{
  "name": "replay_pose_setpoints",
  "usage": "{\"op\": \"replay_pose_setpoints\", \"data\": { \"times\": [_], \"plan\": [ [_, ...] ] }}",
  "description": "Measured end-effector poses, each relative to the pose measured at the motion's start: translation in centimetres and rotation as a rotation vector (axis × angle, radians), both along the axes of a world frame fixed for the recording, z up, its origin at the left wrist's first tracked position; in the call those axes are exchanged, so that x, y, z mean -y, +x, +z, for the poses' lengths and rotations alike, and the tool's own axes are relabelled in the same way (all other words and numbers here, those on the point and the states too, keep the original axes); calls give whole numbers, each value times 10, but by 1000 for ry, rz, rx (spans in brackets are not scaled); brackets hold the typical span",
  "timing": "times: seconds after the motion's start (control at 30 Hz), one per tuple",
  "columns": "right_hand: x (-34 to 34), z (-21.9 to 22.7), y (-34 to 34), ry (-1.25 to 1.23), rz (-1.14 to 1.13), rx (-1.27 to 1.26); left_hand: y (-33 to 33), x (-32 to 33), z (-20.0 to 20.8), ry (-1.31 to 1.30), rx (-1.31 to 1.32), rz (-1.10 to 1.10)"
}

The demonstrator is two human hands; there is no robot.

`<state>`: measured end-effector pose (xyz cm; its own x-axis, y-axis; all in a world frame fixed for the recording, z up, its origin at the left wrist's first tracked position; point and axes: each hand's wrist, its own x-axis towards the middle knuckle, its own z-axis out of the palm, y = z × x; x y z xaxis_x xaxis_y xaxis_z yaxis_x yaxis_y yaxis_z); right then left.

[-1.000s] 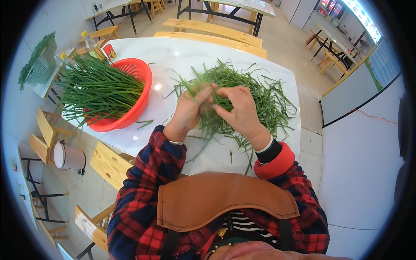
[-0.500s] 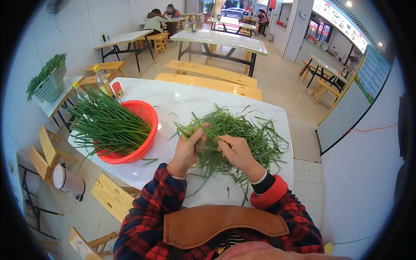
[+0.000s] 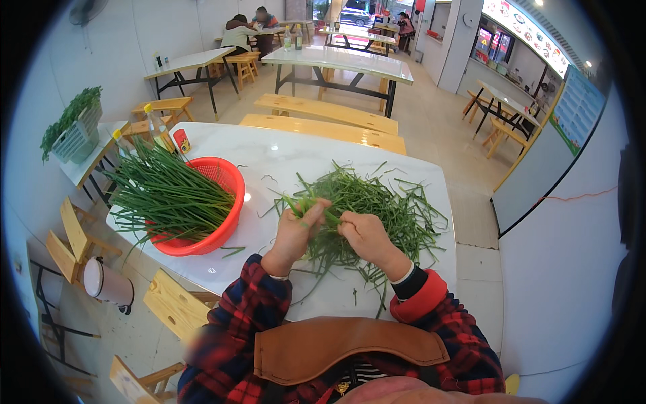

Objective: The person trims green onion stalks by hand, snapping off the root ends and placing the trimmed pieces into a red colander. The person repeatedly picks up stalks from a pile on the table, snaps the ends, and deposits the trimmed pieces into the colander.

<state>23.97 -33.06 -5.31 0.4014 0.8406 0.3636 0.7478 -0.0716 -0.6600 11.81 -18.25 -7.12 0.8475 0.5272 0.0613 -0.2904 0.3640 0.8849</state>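
My left hand (image 3: 295, 234) is closed around a few green chives (image 3: 291, 203), their ends poking out past the thumb. Close to its right, my right hand (image 3: 367, 237) pinches the other end of those chives between thumb and fingers. Beneath and beyond both hands spreads a loose pile of short chive pieces (image 3: 383, 205) on the white marbled table (image 3: 282, 161). On the left, a red plastic basket (image 3: 232, 219) holds a big bunch of long whole chives (image 3: 175, 192) that hang over its left rim.
Behind the basket stand a yellow-capped bottle (image 3: 157, 128) and a small red container (image 3: 182, 141). Wooden benches (image 3: 323, 131) line the table's far side. A wooden stool (image 3: 176, 306) and a lidded bin (image 3: 108, 279) are at the left. Other people sit at a far table.
My hands have shifted only slightly, the left one turning a little around the chives. Both still grip them. The basket and the pile look the same.
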Motion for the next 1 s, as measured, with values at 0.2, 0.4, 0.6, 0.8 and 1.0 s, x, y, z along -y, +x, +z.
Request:
{"op": "replay_pose_setpoints", "data": {
  "times": [0.2,0.4,0.6,0.8,1.0],
  "plan": [
    [4,17,18,332,-139,-92,-7,19,3,208,137,242],
    [47,53,31,1065,-287,-4,-5,-32,2,-602,563,-67],
    [38,53,58,355,-512,556,-9,-35,1,-653,552,-9],
    [40,52,39,333,-336,504,-15,-28,0,-560,458,75],
    [37,45,41,262,-255,498,-38,-40,-3,-387,317,25]
  ]
}}
